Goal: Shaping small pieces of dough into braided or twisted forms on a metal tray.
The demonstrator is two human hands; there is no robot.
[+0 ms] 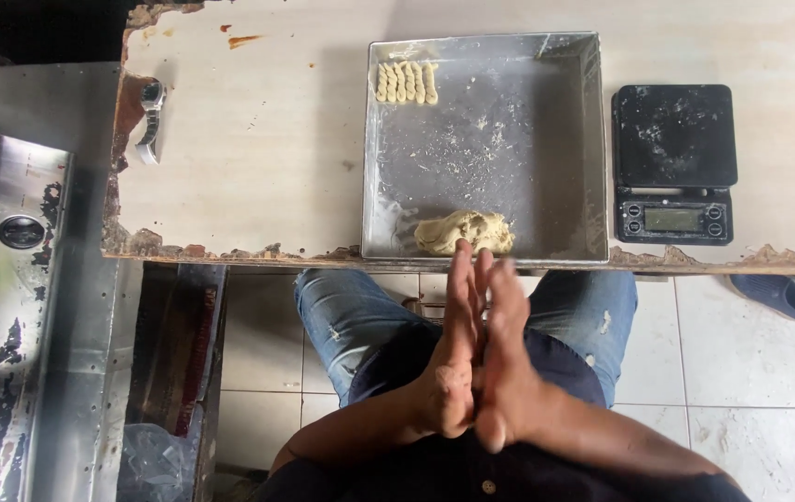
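Note:
My left hand (451,358) and my right hand (512,367) are pressed flat against each other, palm to palm, fingers straight and pointing toward the table edge. They hover over my lap in blue jeans, just short of the table. Whatever may lie between the palms is hidden. Right beyond the fingertips, a lump of pale dough (465,231) sits in the near side of a square metal tray (509,149) dusted with flour. Several twisted dough sticks (407,82) lie in a row in the tray's far left corner.
The tray stands on a worn pale table (258,139) with a chipped front edge. A black digital scale (674,163) is to the tray's right, a wristwatch (150,121) at the table's left edge. A metal appliance (16,232) is on the left, a dark slipper (778,296) on the tiled floor.

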